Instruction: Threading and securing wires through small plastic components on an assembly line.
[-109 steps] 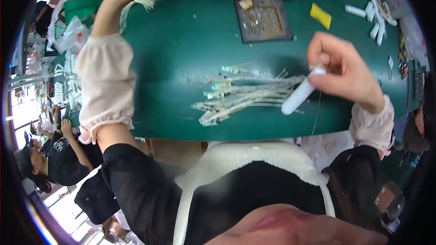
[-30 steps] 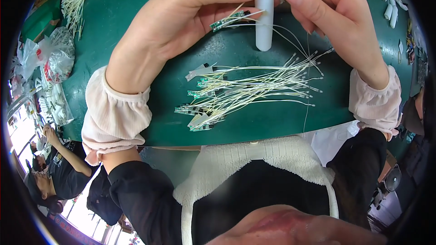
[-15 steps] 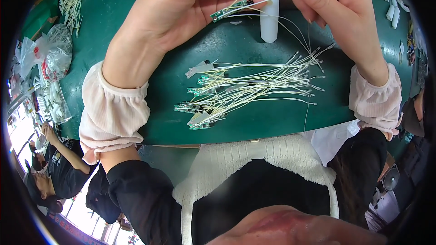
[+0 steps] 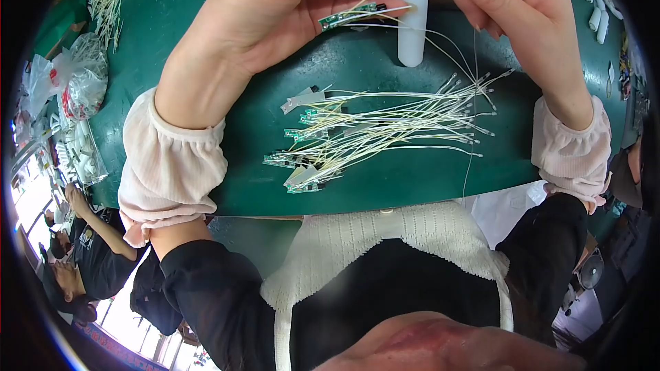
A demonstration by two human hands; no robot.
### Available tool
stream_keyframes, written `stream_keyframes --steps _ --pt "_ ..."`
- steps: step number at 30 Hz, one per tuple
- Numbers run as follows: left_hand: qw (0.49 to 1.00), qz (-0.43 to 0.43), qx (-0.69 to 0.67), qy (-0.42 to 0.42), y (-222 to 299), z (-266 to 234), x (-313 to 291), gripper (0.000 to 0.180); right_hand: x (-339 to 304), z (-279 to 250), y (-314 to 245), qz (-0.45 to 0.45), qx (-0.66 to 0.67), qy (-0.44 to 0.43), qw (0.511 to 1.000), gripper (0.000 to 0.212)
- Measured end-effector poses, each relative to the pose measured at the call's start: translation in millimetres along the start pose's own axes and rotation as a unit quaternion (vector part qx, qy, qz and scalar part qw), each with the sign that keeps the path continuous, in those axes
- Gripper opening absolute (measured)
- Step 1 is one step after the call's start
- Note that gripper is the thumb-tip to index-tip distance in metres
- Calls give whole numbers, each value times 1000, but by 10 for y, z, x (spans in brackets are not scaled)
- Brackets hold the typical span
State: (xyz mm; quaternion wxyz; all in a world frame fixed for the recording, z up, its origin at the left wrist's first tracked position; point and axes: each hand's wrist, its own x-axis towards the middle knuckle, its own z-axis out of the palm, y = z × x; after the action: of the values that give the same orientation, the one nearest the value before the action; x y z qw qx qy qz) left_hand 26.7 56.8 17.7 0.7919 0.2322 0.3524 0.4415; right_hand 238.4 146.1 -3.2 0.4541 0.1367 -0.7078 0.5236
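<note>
White tube (image 4: pixel 413 20) upright — open end up

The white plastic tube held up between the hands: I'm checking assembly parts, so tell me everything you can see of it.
The white plastic tube is a smooth, matte, opaque cylinder with a rounded closed lower end. It stands upright above the green table, its top at the picture's upper edge. The right hand pinches its top; the left hand holds a small green circuit strip against its side. Thin pale wires trail from it toward the bundle below.
</note>
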Motion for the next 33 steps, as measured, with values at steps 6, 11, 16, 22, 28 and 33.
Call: stream_keyframes --steps 6,11,16,22,28,33 --pt "1000 -21 -8 14 4 12 -73 4 278 124 -575 495 -148 -12 856 25" --pt "1000 -10 2 24 -9 36 -73 5 390 174 -654 533 -138 17 835 29" --pt "999 1 28 15 -5 31 -73 5 344 135 -617 545 -121 14 829 27" --pt "911 90 365 169 223 411 -350 10 327 113 -619 552 -98 29 827 25" --pt "643 186 736 97 291 688 -559 13 355 139 -585 550 -97 29 829 25" --pt "730 208 640 120 231 633 -513 13 373 156 -587 545 -100 20 832 26"
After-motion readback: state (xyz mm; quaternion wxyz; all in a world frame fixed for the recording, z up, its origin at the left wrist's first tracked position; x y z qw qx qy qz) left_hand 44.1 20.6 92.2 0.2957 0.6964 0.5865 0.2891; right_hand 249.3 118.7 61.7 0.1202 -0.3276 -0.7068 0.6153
